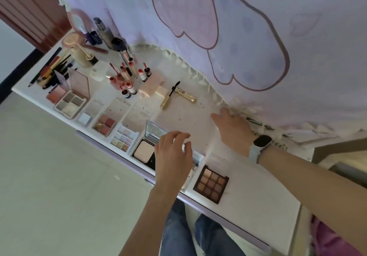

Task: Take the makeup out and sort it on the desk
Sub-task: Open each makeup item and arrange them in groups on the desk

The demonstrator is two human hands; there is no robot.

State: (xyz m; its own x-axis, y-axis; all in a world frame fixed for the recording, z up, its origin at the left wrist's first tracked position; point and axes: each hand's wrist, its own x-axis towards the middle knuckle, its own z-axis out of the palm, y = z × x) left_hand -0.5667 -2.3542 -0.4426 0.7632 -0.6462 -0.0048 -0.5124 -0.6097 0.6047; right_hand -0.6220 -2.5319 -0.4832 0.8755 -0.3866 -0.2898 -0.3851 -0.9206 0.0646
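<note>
Head cam: my left hand (172,152) hovers over the desk (258,186) front edge, fingers loosely curled, gripping nothing, right above a clear-lidded compact (195,159) that's mostly hidden under my palm. My right hand (233,125), w/ the watch (261,142) on the wrist, is stretched flat toward the frilly curtain edge (200,76), fingers straight, nothing held.

Makeup's mostly out already: palettes in a row along the front, incl. the brown 9-pan palette (211,184) just beside my left hand and the powder compact (144,152) on its other side. Lip tubes (127,76) stand clustered further back. The gold mascara (178,94) lies open mid-desk, wand and tube apart.

Handling, my guess: palettes are light, stiff, slick plastic w/ crumbly pans, so pinch by the side edges, keep flat. Mascara wand's smeary, so take it by the cap end. Tubes tip easily, so grip them low.
</note>
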